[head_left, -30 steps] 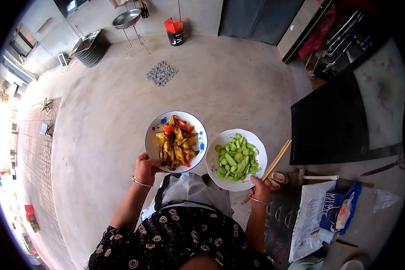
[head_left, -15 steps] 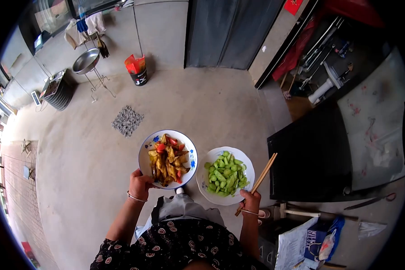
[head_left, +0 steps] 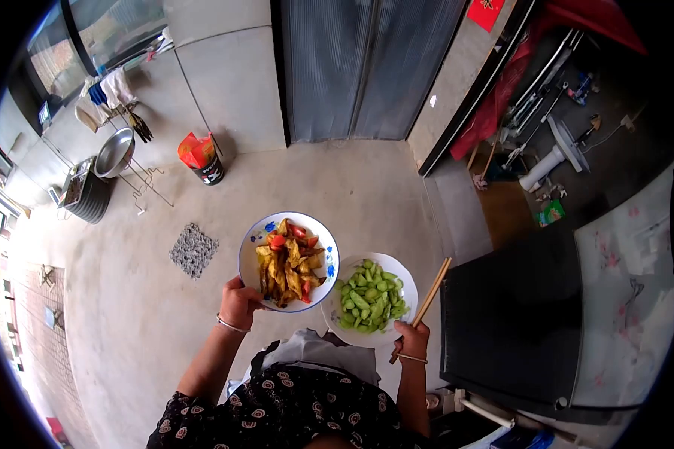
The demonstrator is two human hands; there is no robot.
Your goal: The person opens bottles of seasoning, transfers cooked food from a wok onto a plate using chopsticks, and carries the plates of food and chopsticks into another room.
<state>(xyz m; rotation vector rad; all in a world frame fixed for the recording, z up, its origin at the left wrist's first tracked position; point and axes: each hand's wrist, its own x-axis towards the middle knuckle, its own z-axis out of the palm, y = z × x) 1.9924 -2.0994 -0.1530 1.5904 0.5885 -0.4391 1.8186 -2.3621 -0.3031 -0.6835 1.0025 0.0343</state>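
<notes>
Both plates have drifted closer together since the earlier frame, the blue-rimmed one now overlapping the white one's edge, while the grey door ahead fills more of the view. The left hand (head_left: 240, 301) is closed on the near rim of the blue-rimmed plate (head_left: 249, 249), which carries yellow-brown fried pieces with red tomato (head_left: 288, 262) and is held level over the concrete floor (head_left: 337, 187). The right hand (head_left: 412, 337) grips the near edge of the white plate (head_left: 404, 273), heaped with green vegetable pieces (head_left: 371, 295), and pins a pair of wooden chopsticks (head_left: 425, 303) slanting up past its right rim. Beyond stand a patterned drain cover (head_left: 193, 249), a red-topped bucket (head_left: 201, 159) and a metal basin on a wire stand (head_left: 114, 153); a black panel (head_left: 513, 322) lies to the right.
</notes>
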